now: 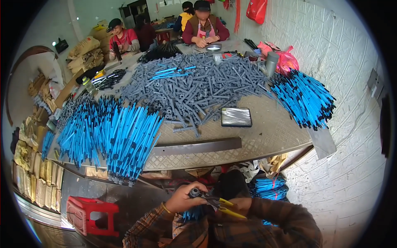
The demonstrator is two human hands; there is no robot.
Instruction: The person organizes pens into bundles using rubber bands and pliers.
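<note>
My left hand (178, 199) is wrapped round a grey plastic fitting (194, 192), its round ribbed end showing above the fingers. My right hand (241, 203) is at the yellow handles of a pair of pliers (226, 201), its fingers partly hidden. The dark jaws of the pliers point left and reach the fitting beside my left fingers. Whether they grip anything is too small to tell. Below my left hand, blue rods (192, 213) show near my lap.
A table (273, 140) ahead bears a heap of grey fittings (194, 82), bundles of blue rods (128, 140), a dark metal bar (198, 146) and a box of thin silvery pins (236, 117). A red stool (92, 215) stands left. Co-workers (203, 25) sit at the far side.
</note>
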